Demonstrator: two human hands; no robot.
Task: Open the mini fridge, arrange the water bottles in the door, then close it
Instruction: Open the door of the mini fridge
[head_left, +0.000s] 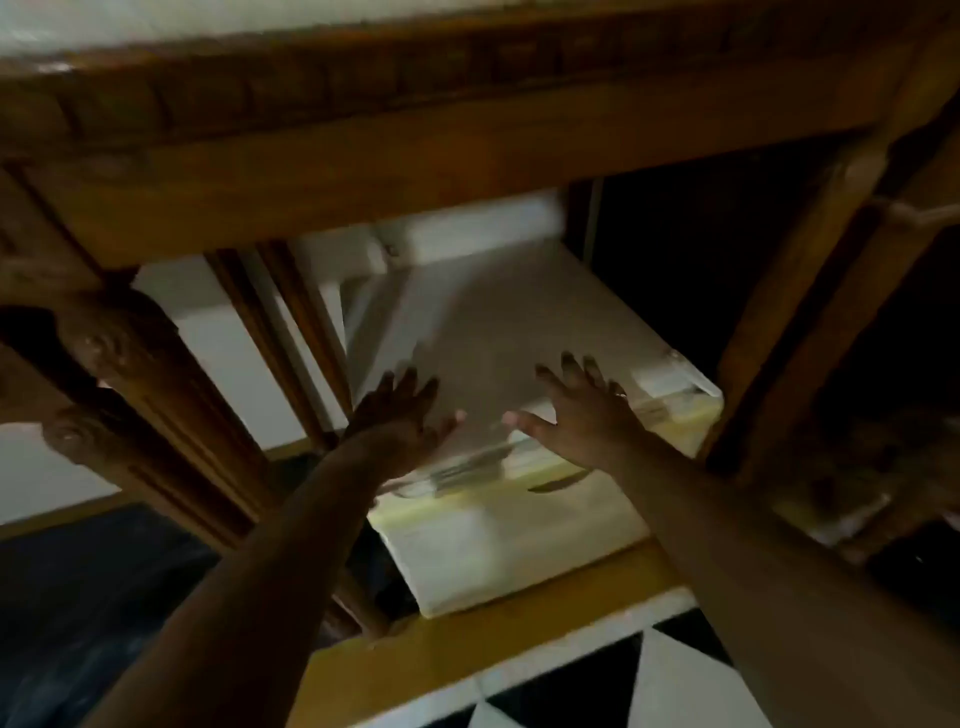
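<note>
The white mini fridge (498, 322) sits under a carved wooden bench (363, 140), between its legs, and is badly blurred. Both hands reach toward its flat white face. The left hand (400, 421) and the right hand (576, 410) are spread wide, fingers splayed, holding nothing, palms near or against that surface; contact cannot be told. Black-and-white floor tiles (649, 680) show below.

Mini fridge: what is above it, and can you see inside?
A carved wooden table stands over the white mini fridge. Both open hands, left hand and right hand, reach toward it. Blur hides its interior and any bottles.
</note>
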